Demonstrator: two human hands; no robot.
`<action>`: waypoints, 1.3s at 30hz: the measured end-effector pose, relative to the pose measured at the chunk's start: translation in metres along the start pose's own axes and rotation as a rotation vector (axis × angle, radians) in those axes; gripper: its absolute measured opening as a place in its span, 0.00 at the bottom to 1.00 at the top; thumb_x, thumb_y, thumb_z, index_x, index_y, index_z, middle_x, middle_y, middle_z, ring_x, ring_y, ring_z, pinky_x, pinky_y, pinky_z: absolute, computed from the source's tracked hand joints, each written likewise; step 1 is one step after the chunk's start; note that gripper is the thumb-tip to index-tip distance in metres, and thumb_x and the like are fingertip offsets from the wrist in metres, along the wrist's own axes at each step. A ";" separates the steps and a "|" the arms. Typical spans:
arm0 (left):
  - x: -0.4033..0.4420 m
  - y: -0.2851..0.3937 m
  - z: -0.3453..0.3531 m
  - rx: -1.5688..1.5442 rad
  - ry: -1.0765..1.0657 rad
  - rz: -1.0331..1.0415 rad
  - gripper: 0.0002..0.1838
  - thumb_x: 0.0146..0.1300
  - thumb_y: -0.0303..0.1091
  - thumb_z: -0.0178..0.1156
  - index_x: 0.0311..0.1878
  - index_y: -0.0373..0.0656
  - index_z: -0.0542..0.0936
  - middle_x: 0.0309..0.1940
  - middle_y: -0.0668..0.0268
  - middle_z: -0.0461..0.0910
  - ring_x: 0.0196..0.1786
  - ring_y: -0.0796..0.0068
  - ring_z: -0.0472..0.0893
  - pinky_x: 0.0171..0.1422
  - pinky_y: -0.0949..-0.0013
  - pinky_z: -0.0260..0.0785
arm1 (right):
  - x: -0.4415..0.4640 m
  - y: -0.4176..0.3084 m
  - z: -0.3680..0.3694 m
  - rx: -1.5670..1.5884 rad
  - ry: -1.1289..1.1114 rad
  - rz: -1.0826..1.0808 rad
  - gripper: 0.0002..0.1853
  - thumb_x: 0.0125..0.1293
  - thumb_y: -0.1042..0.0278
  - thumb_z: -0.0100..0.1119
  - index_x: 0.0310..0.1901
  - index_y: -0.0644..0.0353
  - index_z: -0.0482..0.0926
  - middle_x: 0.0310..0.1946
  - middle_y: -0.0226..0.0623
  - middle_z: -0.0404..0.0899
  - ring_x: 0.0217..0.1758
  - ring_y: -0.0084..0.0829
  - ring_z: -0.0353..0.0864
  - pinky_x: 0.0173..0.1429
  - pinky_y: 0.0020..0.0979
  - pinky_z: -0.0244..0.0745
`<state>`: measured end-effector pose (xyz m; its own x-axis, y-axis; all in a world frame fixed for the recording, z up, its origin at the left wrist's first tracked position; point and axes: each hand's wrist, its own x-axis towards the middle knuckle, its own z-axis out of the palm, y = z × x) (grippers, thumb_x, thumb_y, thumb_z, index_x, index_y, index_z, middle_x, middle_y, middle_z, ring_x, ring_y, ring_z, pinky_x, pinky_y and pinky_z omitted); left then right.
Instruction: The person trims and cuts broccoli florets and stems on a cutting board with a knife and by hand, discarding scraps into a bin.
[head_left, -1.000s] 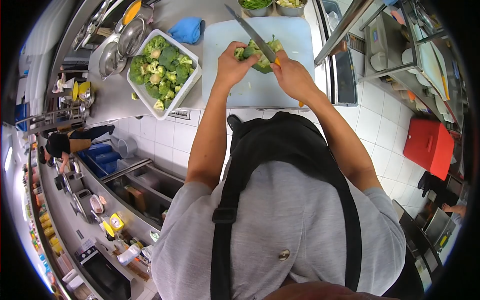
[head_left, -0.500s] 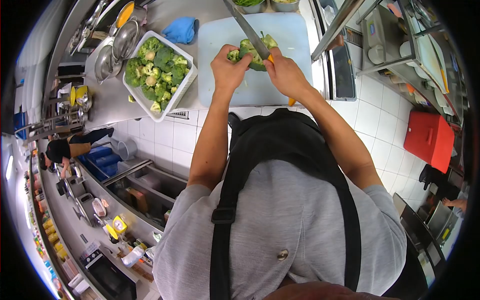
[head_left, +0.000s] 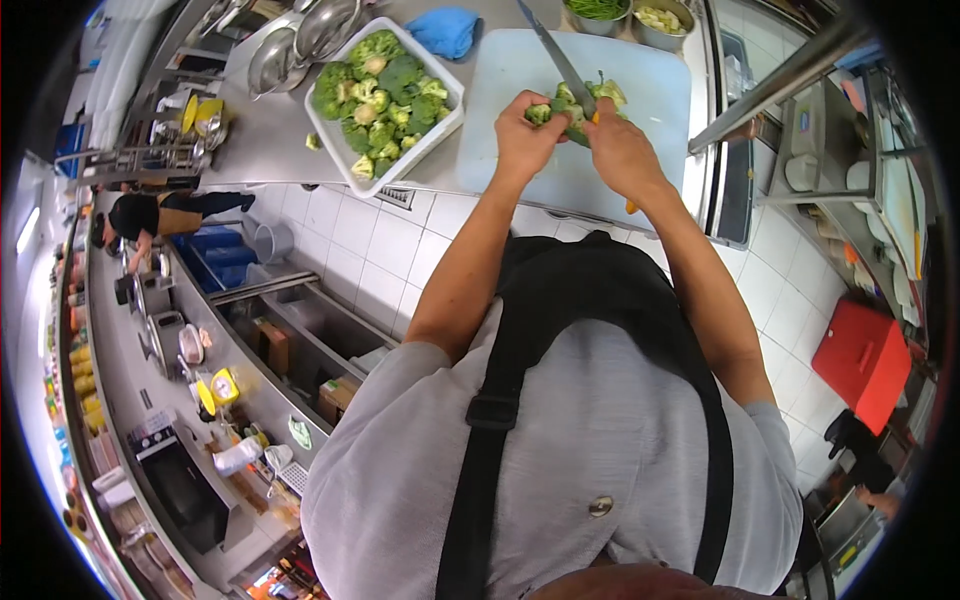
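Note:
Over the pale cutting board (head_left: pixel 500 90) my left hand (head_left: pixel 526 140) is closed on a piece of broccoli (head_left: pixel 573 122), fingers pinching its left side. My right hand (head_left: pixel 625 155) grips the orange handle of a long kitchen knife (head_left: pixel 556 56). Its blade points up and to the left, lying across the broccoli close to my left fingertips. More green florets show just beyond my right hand. To the left of the board stands a white plastic basket (head_left: pixel 447 130) full of cut broccoli florets (head_left: pixel 385 95). One small loose floret (head_left: pixel 313 141) lies on the steel counter outside it.
A blue cloth (head_left: pixel 443 32) lies behind the basket. Metal bowls (head_left: pixel 275 62) stand at the left, and tubs of chopped green (head_left: pixel 598 8) and pale (head_left: pixel 660 20) vegetables at the back. A steel post (head_left: pixel 770 85) rises at the right. Another person (head_left: pixel 150 218) works far left.
My view has swung, so the board, basket and hands sit farther right in the picture. Both hands keep their hold on the broccoli and the knife.

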<state>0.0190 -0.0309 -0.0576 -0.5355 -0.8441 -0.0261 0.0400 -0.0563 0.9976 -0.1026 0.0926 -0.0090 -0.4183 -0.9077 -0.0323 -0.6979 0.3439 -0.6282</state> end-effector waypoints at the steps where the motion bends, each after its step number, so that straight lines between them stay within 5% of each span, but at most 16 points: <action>1: -0.002 -0.002 -0.001 0.098 0.010 0.068 0.12 0.61 0.23 0.75 0.44 0.32 0.82 0.33 0.58 0.87 0.34 0.73 0.88 0.36 0.70 0.84 | 0.001 -0.002 -0.001 -0.029 -0.015 0.007 0.14 0.83 0.64 0.50 0.52 0.70 0.67 0.43 0.65 0.86 0.51 0.61 0.88 0.57 0.56 0.80; 6: -0.011 -0.002 -0.002 0.496 0.077 0.404 0.12 0.60 0.24 0.75 0.44 0.34 0.83 0.35 0.62 0.87 0.34 0.82 0.83 0.37 0.75 0.76 | -0.003 -0.009 -0.002 -0.017 0.004 0.006 0.14 0.83 0.64 0.50 0.53 0.69 0.67 0.44 0.64 0.86 0.51 0.61 0.87 0.56 0.56 0.79; 12: -0.015 0.019 0.008 0.261 0.076 0.437 0.12 0.60 0.25 0.74 0.46 0.36 0.84 0.38 0.65 0.87 0.38 0.82 0.81 0.38 0.73 0.75 | 0.004 0.010 0.009 0.089 0.047 0.046 0.15 0.84 0.62 0.50 0.59 0.67 0.66 0.36 0.63 0.85 0.43 0.64 0.87 0.49 0.59 0.78; 15: 0.006 0.048 -0.051 0.498 0.375 0.676 0.15 0.59 0.25 0.72 0.50 0.40 0.86 0.41 0.63 0.87 0.38 0.77 0.83 0.35 0.68 0.77 | -0.004 0.017 0.002 0.221 0.129 0.035 0.16 0.85 0.61 0.50 0.61 0.66 0.66 0.31 0.60 0.84 0.36 0.63 0.86 0.42 0.58 0.77; 16: 0.016 0.049 -0.078 0.400 0.458 0.523 0.16 0.59 0.26 0.73 0.51 0.40 0.86 0.41 0.60 0.87 0.39 0.71 0.84 0.38 0.66 0.78 | -0.010 0.019 0.001 0.263 0.162 0.023 0.16 0.85 0.60 0.50 0.61 0.65 0.66 0.30 0.59 0.83 0.33 0.62 0.85 0.40 0.56 0.76; 18: 0.035 0.056 -0.133 0.798 0.490 0.265 0.17 0.60 0.30 0.75 0.52 0.41 0.86 0.42 0.57 0.86 0.36 0.65 0.85 0.39 0.63 0.78 | -0.020 0.016 -0.018 0.302 0.135 0.095 0.17 0.85 0.60 0.50 0.61 0.66 0.67 0.30 0.59 0.83 0.35 0.63 0.86 0.42 0.57 0.76; 20: 0.023 0.066 -0.135 1.396 0.735 0.585 0.20 0.60 0.34 0.77 0.54 0.39 0.85 0.42 0.56 0.86 0.40 0.67 0.86 0.43 0.65 0.79 | -0.032 0.019 -0.028 0.341 0.146 0.133 0.18 0.85 0.59 0.50 0.62 0.66 0.67 0.30 0.59 0.83 0.36 0.63 0.85 0.42 0.56 0.75; 22: 0.031 0.059 -0.127 1.309 0.605 0.736 0.26 0.59 0.41 0.80 0.57 0.39 0.84 0.47 0.53 0.85 0.43 0.65 0.87 0.46 0.63 0.81 | -0.038 0.030 -0.035 0.387 0.209 0.135 0.17 0.85 0.60 0.51 0.62 0.66 0.67 0.30 0.59 0.83 0.34 0.64 0.85 0.40 0.55 0.75; 23: 0.022 0.058 -0.110 0.933 0.364 0.670 0.30 0.57 0.46 0.82 0.58 0.40 0.84 0.52 0.50 0.84 0.43 0.62 0.87 0.47 0.61 0.82 | -0.041 0.034 -0.038 0.375 0.233 0.148 0.18 0.84 0.60 0.53 0.63 0.65 0.67 0.30 0.56 0.83 0.32 0.60 0.85 0.38 0.52 0.75; 25: -0.025 0.062 -0.041 0.722 0.034 0.068 0.35 0.53 0.50 0.84 0.60 0.42 0.83 0.57 0.47 0.80 0.44 0.53 0.87 0.51 0.57 0.82 | -0.044 0.037 -0.041 0.417 0.245 0.150 0.18 0.84 0.60 0.53 0.64 0.65 0.68 0.29 0.53 0.83 0.30 0.56 0.85 0.37 0.50 0.76; 27: -0.052 0.040 0.007 0.794 -0.076 0.179 0.37 0.53 0.49 0.84 0.62 0.43 0.80 0.57 0.46 0.78 0.44 0.50 0.87 0.51 0.56 0.82 | -0.044 0.039 -0.041 0.464 0.254 0.142 0.19 0.84 0.60 0.55 0.65 0.64 0.70 0.29 0.49 0.83 0.27 0.48 0.85 0.36 0.47 0.77; 30: -0.031 -0.008 0.025 0.910 0.096 0.508 0.40 0.52 0.47 0.84 0.66 0.45 0.77 0.50 0.47 0.79 0.45 0.53 0.87 0.48 0.56 0.82 | -0.050 0.037 -0.043 0.542 0.218 0.134 0.18 0.83 0.61 0.56 0.65 0.63 0.72 0.29 0.48 0.84 0.26 0.47 0.83 0.35 0.45 0.77; 31: -0.013 -0.021 0.018 0.906 0.109 0.671 0.33 0.56 0.42 0.80 0.64 0.43 0.81 0.47 0.49 0.82 0.40 0.60 0.88 0.43 0.59 0.82 | -0.052 0.037 -0.044 0.536 0.197 0.148 0.18 0.83 0.60 0.57 0.65 0.62 0.73 0.29 0.49 0.83 0.27 0.47 0.82 0.37 0.45 0.77; 34: 0.009 -0.002 0.001 0.729 -0.041 0.351 0.25 0.59 0.37 0.75 0.59 0.41 0.85 0.39 0.53 0.87 0.31 0.66 0.87 0.39 0.63 0.81 | -0.062 0.046 -0.038 0.435 0.219 0.111 0.19 0.83 0.60 0.57 0.65 0.63 0.74 0.30 0.50 0.82 0.29 0.48 0.83 0.39 0.46 0.77; 35: 0.003 0.017 0.007 0.622 -0.013 0.346 0.15 0.59 0.36 0.72 0.47 0.39 0.87 0.30 0.51 0.87 0.26 0.60 0.87 0.39 0.60 0.82 | -0.067 0.039 -0.044 0.444 0.193 0.130 0.19 0.83 0.59 0.57 0.64 0.65 0.74 0.30 0.54 0.82 0.32 0.52 0.84 0.42 0.47 0.76; 39: -0.002 0.021 0.009 0.668 -0.086 0.275 0.20 0.61 0.37 0.73 0.53 0.38 0.85 0.35 0.50 0.90 0.31 0.63 0.91 0.40 0.63 0.83 | -0.078 0.030 -0.046 0.404 0.149 0.067 0.19 0.82 0.60 0.57 0.63 0.66 0.74 0.30 0.57 0.83 0.35 0.60 0.84 0.42 0.50 0.75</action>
<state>0.0127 -0.0257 -0.0358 -0.6458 -0.7345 0.2085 -0.3266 0.5125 0.7942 -0.1182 0.1846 0.0104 -0.5547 -0.8320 0.0106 -0.3953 0.2523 -0.8832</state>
